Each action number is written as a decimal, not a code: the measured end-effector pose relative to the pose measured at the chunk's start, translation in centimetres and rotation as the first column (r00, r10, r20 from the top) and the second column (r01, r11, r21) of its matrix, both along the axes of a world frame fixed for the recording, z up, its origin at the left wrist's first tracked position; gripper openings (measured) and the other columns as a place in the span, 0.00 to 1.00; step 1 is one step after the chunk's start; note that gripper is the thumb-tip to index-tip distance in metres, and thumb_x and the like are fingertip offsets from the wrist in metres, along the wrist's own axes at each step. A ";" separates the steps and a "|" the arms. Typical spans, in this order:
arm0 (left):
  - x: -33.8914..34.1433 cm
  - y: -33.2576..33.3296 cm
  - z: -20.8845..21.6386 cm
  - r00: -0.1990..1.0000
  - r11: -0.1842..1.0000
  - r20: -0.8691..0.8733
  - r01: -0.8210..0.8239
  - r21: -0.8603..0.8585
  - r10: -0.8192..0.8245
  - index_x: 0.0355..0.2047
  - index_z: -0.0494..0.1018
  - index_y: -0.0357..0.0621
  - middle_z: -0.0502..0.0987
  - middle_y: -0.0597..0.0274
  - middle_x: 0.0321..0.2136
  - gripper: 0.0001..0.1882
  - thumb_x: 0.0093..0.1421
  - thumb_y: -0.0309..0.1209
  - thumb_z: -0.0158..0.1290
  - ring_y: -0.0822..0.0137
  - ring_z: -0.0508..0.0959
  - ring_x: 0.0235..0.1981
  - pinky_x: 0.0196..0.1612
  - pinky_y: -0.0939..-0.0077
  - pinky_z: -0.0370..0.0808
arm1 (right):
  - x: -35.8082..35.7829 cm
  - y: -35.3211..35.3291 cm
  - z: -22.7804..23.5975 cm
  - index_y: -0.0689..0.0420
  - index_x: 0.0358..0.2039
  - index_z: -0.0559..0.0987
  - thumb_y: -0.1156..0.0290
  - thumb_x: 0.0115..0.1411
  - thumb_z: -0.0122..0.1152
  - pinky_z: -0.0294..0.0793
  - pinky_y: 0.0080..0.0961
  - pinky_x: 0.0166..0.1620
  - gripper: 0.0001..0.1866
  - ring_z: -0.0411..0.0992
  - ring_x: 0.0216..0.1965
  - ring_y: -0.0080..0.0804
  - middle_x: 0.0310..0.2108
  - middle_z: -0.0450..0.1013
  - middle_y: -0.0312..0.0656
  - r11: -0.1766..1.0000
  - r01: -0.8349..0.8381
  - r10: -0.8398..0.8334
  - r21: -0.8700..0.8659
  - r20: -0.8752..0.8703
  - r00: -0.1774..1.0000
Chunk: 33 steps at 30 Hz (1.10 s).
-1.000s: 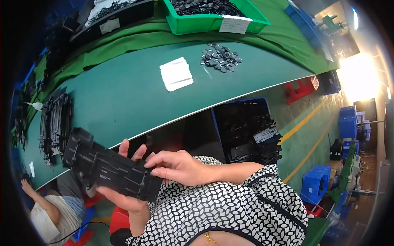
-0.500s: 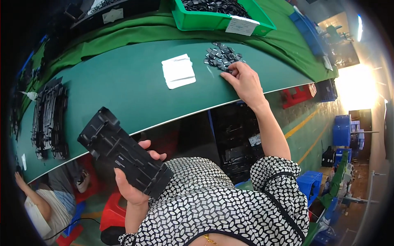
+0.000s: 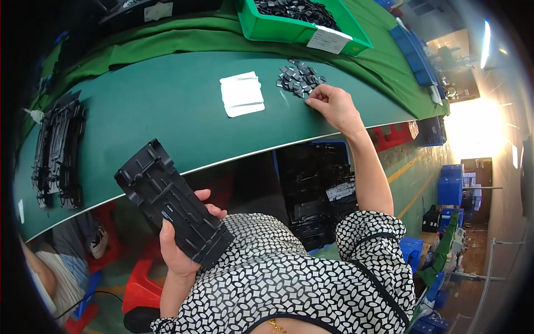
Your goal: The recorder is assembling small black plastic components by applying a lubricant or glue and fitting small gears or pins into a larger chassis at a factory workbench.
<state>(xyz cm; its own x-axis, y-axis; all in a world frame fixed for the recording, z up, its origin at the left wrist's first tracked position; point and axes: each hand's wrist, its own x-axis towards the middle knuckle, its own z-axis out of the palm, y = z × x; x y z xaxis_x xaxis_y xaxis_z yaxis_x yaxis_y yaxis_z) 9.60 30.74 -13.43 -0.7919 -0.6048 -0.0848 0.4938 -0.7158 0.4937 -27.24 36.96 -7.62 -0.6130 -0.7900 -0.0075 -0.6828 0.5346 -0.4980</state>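
My left hand (image 3: 177, 249) grips a long black molded plastic part (image 3: 175, 206), thumb on one side and fingers round the other. The part is tilted in front of the table edge, its ribbed face up. At the near right edge of a pile of small black flat pieces (image 3: 297, 78), my right hand (image 3: 336, 108) is closed, with thumb and forefinger pinched together. Whatever lies between those fingertips is too small or hidden to make out. A stack of white sheets (image 3: 242, 94) rests on the green table (image 3: 167, 111), left of the pile.
Several similar black molded parts (image 3: 58, 150) lie at the table's left end. Behind the pile stands a green bin (image 3: 272, 30) full of small black pieces. More black parts (image 3: 311, 206) are below the table edge. Someone else sits at the lower left, near a red stool (image 3: 142, 286).
My right hand has drawn slightly right, off the pile's edge, its fingers closer together. The black molded part in my left hand has turned a little. The view has shifted slightly.
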 end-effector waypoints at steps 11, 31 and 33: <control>-0.2 -0.1 0.5 0.999 0.999 0.034 0.012 0.041 -0.013 0.58 0.58 0.26 0.75 0.46 0.42 0.40 0.62 0.55 0.37 0.55 0.75 0.48 0.52 0.64 0.71 | 0.9 1.2 -1.6 0.63 0.35 0.79 0.75 0.54 0.56 0.75 0.34 0.39 0.09 0.74 0.32 0.50 0.32 0.76 0.52 0.969 -0.243 0.191 -0.038 -0.506 0.841; -1.9 -4.5 1.6 0.993 0.998 -0.106 -0.052 0.023 0.054 0.60 0.56 0.27 0.76 0.46 0.43 0.37 0.65 0.51 0.36 0.58 0.76 0.47 0.48 0.70 0.75 | 5.3 -4.8 1.7 0.64 0.41 0.76 0.76 0.60 0.56 0.73 0.24 0.36 0.09 0.75 0.31 0.30 0.30 0.76 0.42 0.922 -0.290 0.322 -0.258 0.090 0.942; -1.9 -4.6 0.7 0.988 0.998 -0.139 -0.056 0.038 0.061 0.61 0.54 0.28 0.73 0.45 0.47 0.37 0.65 0.52 0.35 0.56 0.76 0.47 0.49 0.66 0.76 | 6.5 -6.0 2.2 0.64 0.40 0.76 0.76 0.59 0.56 0.73 0.27 0.36 0.09 0.75 0.32 0.35 0.31 0.75 0.44 0.916 -0.323 0.332 -0.236 0.000 0.943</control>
